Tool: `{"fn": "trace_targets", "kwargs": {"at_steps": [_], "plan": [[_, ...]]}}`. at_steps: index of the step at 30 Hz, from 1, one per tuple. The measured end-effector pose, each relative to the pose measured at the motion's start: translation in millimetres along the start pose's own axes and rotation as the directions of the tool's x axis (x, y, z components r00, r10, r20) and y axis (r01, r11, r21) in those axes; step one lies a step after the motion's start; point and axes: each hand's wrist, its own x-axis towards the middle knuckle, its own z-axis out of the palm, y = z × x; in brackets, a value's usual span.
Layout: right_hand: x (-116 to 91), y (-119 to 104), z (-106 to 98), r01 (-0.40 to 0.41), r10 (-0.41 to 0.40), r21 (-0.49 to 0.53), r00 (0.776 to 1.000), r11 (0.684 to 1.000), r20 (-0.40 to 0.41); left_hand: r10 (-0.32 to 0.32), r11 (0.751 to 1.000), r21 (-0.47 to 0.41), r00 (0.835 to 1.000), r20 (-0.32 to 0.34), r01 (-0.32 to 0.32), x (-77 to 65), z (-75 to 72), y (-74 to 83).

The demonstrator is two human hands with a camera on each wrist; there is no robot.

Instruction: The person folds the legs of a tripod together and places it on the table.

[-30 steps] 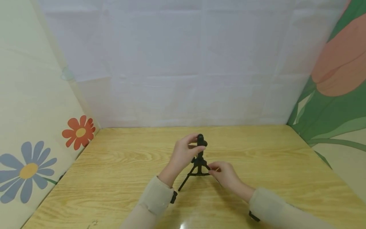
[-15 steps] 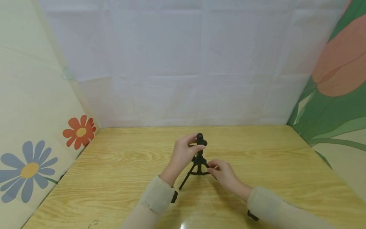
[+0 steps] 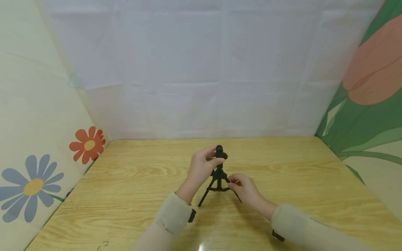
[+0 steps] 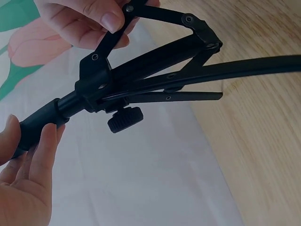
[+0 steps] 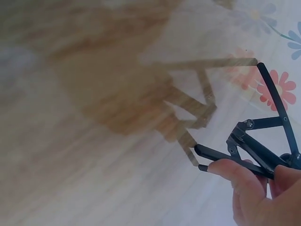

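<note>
The black tripod point(image 3: 219, 175) is at the lower centre of the head view, roughly upright, its legs point(image 3: 205, 196) splayed over the wood-grain worktop point(image 3: 141, 181); in the right wrist view its feet point(image 5: 257, 61) seem to meet their reflections, though we cannot be sure they bear weight. With our left hand point(image 3: 200, 166) we hold the upper tube point(image 4: 40, 120), the grip pinching it between thumb and fingers. With our right hand point(image 3: 246, 190) we pinch one leg, seen at the upper left of the left wrist view point(image 4: 106, 46). We judge the step to be setting that leg's angle, inward or outward we cannot tell. To do it well, we should brace the tube, swing the leg only along its hinge, and avoid the brace joints point(image 4: 189, 19), which could nip skin. If it resists, easing the ribbed knob point(image 4: 125, 119) probably beats forcing it.
</note>
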Motion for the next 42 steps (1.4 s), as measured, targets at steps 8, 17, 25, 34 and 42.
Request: {"fn": "trace_targets", "kwargs": {"at_steps": [8, 17, 25, 34, 42], "plan": [[-0.1, 0.1, 2.4, -0.004, 0.004, -0.014, 1.000, 1.000, -0.016, 0.008, 1.000, -0.004, 1.000, 0.000, -0.008, -0.1, -1.0, -0.2], [1.1, -0.3, 4.4, -0.010, 0.010, -0.003, 0.999, 1.000, -0.039, 0.003, 1.000, -0.011, 1.000, 0.006, -0.003, -0.2, -0.6, -1.1], [2.9, 0.5, 6.7, -0.008, 0.009, 0.026, 0.999, 1.000, -0.036, -0.010, 1.000, -0.029, 1.000, 0.007, 0.011, -0.3, -0.9, -0.7], [5.3, -0.2, 5.7, -0.025, 0.025, 0.082, 1.000, 0.996, -0.006, -0.017, 0.999, -0.033, 1.000, 0.005, 0.017, -0.3, -1.3, -0.3], [6.6, 0.0, 4.2, -0.045, 0.042, 0.115, 0.999, 0.992, 0.026, 0.001, 0.999, -0.037, 1.000, 0.003, -0.001, -0.6, -1.7, 0.6]]}}
